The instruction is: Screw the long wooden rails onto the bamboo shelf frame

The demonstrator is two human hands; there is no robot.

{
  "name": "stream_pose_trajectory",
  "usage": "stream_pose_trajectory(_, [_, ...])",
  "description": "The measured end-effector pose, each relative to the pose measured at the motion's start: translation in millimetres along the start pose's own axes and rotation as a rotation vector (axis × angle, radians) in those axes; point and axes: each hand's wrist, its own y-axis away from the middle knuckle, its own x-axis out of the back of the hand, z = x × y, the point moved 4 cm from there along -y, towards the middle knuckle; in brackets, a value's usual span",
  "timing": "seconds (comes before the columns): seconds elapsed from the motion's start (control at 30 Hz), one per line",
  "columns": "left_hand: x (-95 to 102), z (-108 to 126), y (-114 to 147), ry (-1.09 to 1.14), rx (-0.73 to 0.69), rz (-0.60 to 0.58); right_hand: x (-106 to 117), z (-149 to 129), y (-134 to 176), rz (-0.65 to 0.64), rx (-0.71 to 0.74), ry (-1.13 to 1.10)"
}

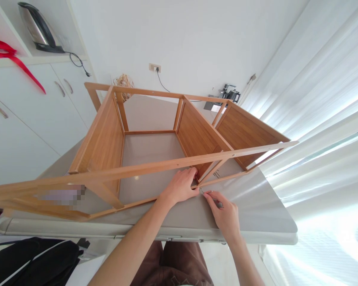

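A wooden shelf unit (pixel 198 122) lies on its side on a grey-topped table (pixel 250 198), its slatless shelf panels standing upright. My left hand (pixel 181 184) reaches under the upper long rail, fingers curled round the lower rail where the middle shelf's frame meets it. Just right of that joint, my right hand (pixel 225 212) pinches a slim metal tool (pixel 218 203), perhaps a hex key or small driver. The tool's thin tip points at the lower rail beside my left fingertips. My right palm hides part of it.
Small metal pieces (pixel 216 174) lie on the table behind the lower rail. White curtains (pixel 325 159) hang close on the right. A coffee maker (pixel 231 93) and dried decoration (pixel 123 83) are behind the unit. White cabinets (pixel 32 107) with a kettle (pixel 38 29) stand left. A black bag (pixel 32 260) sits lower left.
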Motion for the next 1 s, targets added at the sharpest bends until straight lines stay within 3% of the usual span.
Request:
stream_pose_trajectory(0.3, [-1.2, -1, 0, -0.009, -0.019, 0.017, -4, 1, 4, 0.006, 0.034, 0.055])
stream_pose_trajectory(1.0, [0.7, 1, 1, -0.045, -0.041, 0.04, -6, -13, 3, 0.049, 0.346, 0.228])
